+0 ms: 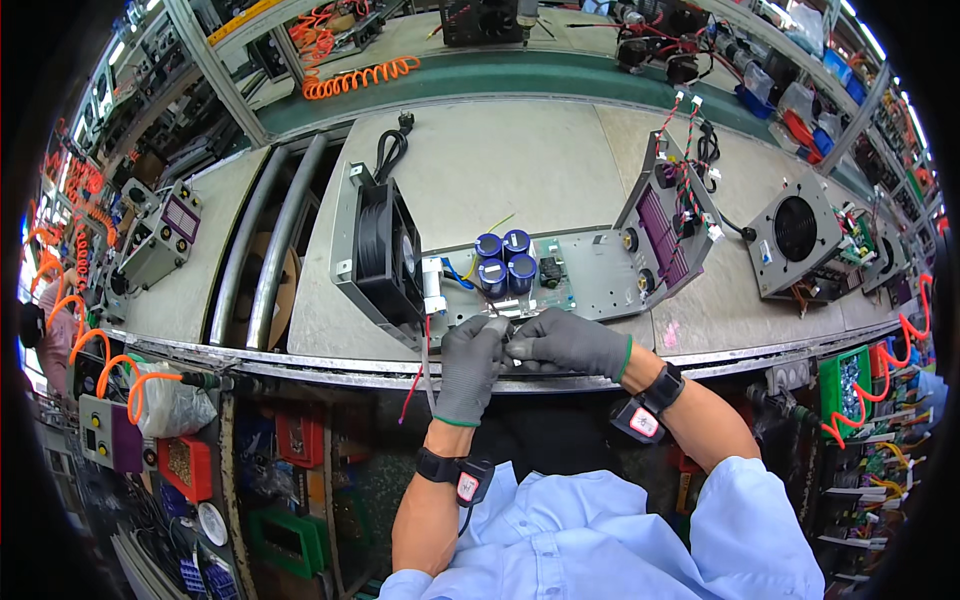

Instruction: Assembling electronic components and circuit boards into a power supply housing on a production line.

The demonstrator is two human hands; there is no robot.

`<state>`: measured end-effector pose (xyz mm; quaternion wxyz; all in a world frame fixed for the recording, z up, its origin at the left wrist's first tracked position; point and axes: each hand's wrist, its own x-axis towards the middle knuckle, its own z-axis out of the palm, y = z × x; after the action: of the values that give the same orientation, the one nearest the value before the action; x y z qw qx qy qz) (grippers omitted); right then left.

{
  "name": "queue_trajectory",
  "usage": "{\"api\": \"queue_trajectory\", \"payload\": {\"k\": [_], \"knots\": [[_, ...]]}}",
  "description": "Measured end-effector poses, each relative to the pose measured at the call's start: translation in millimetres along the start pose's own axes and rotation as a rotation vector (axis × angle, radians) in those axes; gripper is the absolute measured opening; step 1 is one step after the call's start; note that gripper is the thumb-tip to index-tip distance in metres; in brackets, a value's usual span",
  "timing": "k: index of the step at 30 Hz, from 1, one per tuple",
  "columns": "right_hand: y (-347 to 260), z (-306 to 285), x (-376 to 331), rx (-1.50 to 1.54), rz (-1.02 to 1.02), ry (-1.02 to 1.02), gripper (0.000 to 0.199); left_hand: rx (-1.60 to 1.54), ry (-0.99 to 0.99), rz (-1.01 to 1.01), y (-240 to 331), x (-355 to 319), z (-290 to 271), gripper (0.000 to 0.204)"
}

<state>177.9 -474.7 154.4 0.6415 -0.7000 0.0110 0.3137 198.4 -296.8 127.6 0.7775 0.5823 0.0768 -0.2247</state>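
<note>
My left hand (pixel 470 366) and my right hand (pixel 572 343), both in grey knit gloves, meet at the near edge of an open metal chassis (pixel 602 262). Their fingertips are pinched together over a small dark piece, too covered to name. Just beyond the fingers stands a circuit board (pixel 556 276) with several blue capacitors (pixel 521 270). A black fan (pixel 385 240) sits upright in the chassis's left end panel. Beside my left hand hang a red wire (pixel 411 395) and a pale flat cable (pixel 429 372). The right end panel (pixel 662 235) is purple-grilled, with red, green and white wires draped over it.
Another grey unit with a round fan (pixel 800 228) stands at right on the bench (pixel 480 150). Metal rollers (pixel 288 240) break the bench at left. Below the front edge are a red parts bin (pixel 186 468) and, at right, a green bin (pixel 846 392). Orange coiled hoses (pixel 360 80) hang around.
</note>
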Motion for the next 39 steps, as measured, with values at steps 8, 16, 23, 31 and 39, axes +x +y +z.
{"api": "queue_trajectory", "payload": {"k": [8,16,23,31,39], "knots": [[-6,-5,1,-0.543,-0.175,0.069,0.032,0.668,0.24,0.503,-5,0,3,0.019],[-9,-4,-2,-0.764,-0.416,0.475,0.019,1.314,0.248,1.028,9,0,-9,0.027],[1,-7,15,-0.649,-0.576,0.655,0.014,1.287,0.195,0.954,3,8,-13,0.04],[6,-14,16,-0.686,-0.674,0.572,0.015,1.258,0.204,0.999,-1,12,-16,0.031],[-6,-13,8,-0.982,-0.674,0.596,0.015,1.223,0.177,0.948,3,9,-16,0.036]]}}
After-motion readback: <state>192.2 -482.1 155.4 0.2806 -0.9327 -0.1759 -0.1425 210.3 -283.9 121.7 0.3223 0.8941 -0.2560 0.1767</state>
